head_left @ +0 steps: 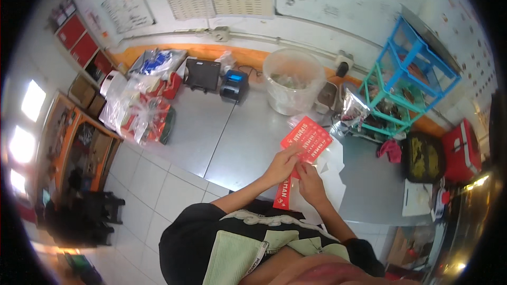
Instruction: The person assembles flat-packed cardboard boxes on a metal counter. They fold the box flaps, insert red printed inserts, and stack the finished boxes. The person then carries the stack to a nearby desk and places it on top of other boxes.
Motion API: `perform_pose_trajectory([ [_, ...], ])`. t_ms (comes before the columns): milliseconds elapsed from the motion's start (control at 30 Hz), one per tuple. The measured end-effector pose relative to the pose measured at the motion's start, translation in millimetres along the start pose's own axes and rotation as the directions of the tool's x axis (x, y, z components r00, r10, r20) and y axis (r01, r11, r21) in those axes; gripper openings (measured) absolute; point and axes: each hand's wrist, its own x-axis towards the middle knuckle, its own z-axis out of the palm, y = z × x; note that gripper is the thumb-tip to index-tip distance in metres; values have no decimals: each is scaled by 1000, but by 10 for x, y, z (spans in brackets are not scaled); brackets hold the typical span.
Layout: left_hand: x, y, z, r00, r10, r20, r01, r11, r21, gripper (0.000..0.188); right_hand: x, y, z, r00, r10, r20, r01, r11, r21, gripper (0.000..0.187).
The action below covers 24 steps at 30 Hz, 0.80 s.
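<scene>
Over the front edge of the steel table (240, 153), my two hands meet on a sheet of red printed labels (308, 138). The fingers of my left hand (284, 165) are closed on the sheet's lower left edge. Just right of it, my right hand (311, 181) pinches the sheet near its lower edge, with the fingertips partly hidden. Below my hands hangs another red printed piece (282, 196); whether it joins the upper sheet is hidden. White paper (332, 171) lies behind and to the right of my right hand.
A translucent plastic tub (288, 100) stands at the back, beside a foil bag (353, 108) and a blue-green rack (396, 66). A small printer (234, 87), a black tablet (203, 75) and plastic bags (145, 119) line the left. Rightward are a pink cloth (391, 151) and a red box (462, 150).
</scene>
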Motion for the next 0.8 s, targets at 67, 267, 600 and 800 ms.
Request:
perform_pose_trajectory([
  [67,6,17,6,999,35,27,-31,990,-134,30,-37,259,41,994,-43,-99,56,990,128,50],
  [267,-70,704,43,999,11,31,-15,992,122,23,75,404,-290,985,147,-89,-101,914,392,33],
  [600,2,409,392,983,185,0,-182,963,198,13,96,459,-600,985,170,10,-170,973,157,25],
  [800,408,441,-15,978,189,93,-170,969,-182,22,267,539,-1519,970,115,-215,-155,971,-180,33],
])
